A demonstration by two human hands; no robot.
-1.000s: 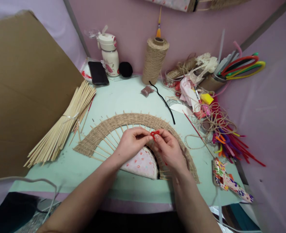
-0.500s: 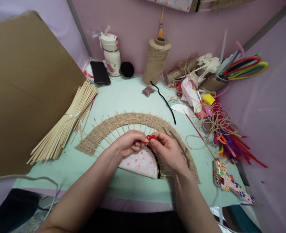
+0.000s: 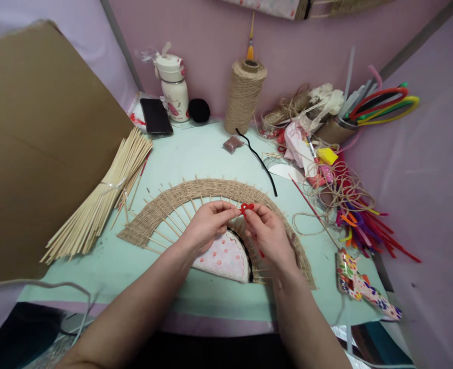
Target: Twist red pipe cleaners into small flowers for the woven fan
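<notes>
Between my two hands is a red pipe cleaner (image 3: 246,208), bent into small loops. My left hand (image 3: 211,223) pinches its left side with thumb and forefinger. The thumb and fingers of my right hand (image 3: 267,228) close on its right side, and a red end shows below that palm. Beneath both hands lies a fan-shaped piece: a woven twine band (image 3: 196,189) over thin wooden sticks, with a pale half-round fabric panel (image 3: 224,259) edged by a black strip (image 3: 245,248). My hands partly cover the sticks and the panel.
A tied bundle of wooden sticks (image 3: 99,195) lies left, beside a cardboard sheet (image 3: 49,138). Behind stand a bottle (image 3: 174,92), a phone (image 3: 156,117) and a twine spool (image 3: 245,95). A black pipe cleaner (image 3: 259,161), coloured pipe cleaners (image 3: 365,230) and a flowered glue gun (image 3: 365,287) lie right.
The red pipe cleaner has shifted slightly right and up, and its loops show more clearly. My left fingers have straightened toward it. A red end now shows under my right hand.
</notes>
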